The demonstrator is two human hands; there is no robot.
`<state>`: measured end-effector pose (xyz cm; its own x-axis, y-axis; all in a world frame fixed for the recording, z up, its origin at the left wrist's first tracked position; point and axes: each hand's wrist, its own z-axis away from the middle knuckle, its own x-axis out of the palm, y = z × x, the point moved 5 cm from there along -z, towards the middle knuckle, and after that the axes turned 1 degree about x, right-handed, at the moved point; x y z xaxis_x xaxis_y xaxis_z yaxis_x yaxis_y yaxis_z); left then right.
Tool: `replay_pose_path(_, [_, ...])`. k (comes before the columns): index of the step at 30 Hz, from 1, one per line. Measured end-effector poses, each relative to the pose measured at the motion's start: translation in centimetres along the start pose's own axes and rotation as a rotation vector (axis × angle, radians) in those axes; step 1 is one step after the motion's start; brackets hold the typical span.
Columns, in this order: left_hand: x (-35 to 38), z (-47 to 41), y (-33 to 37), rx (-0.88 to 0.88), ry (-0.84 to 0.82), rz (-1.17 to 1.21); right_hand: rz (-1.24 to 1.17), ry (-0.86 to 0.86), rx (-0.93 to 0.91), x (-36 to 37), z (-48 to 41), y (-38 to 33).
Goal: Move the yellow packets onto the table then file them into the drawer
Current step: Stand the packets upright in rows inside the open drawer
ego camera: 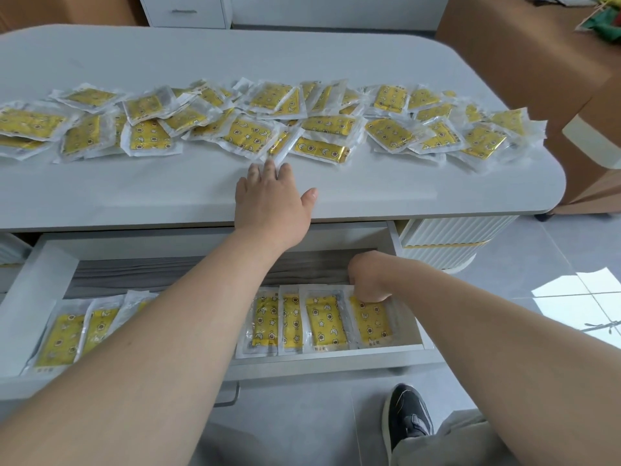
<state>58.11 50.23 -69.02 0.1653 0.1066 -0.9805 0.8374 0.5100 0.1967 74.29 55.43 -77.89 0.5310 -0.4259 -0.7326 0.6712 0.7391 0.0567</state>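
Yellow plastic-wrapped packets [250, 132] lie on the grey rounded surface [134, 190] behind the open white drawer [43, 274]; filed packets [324, 322] lie side by side inside the drawer.

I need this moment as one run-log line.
stage: filing | left hand: touches table packet | right hand: holds drawer packet | drawer: open | table: many packets unfiled

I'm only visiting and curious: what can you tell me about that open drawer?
The drawer is white and smooth, pulled out from under the grey table. Grey ribbed lining shows at its back. Yellow packets in clear wrappers lie overlapped in a row inside. A metal handle sits under its front. The right hand reaches in, fingers curled on the rightmost packet.
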Motion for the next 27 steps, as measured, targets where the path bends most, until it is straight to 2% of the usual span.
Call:
replay_pose_path(7, [0.1,0.3,-0.2,0.018,-0.016,0.001,-0.151,0.053,0.064,0.6,0.1,0.4])
replay_pose_path(12, [0.2,0.5,-0.3,0.036,-0.021,-0.005,-0.047,0.042,0.017,-0.9,1.4,-0.4])
replay_pose_path(20, [0.4,0.8,-0.4,0.052,-0.002,-0.024,-0.143,0.218,-0.032,-6.9,4.3,-1.5])
replay_pose_path(22, [-0.2,1.0,0.1,0.065,0.081,-0.013,-0.321,0.329,-0.025,-8.4,5.3,-0.8])
replay_pose_path(25, [-1.3,1.3,2.5,0.178,0.234,0.023,-0.613,0.663,0.071,-10.9,6.7,2.5])
replay_pose_path(27, [-1.7,0.7,5.2,0.268,0.268,0.029,-0.673,0.890,0.168,-12.0,7.2,5.5])
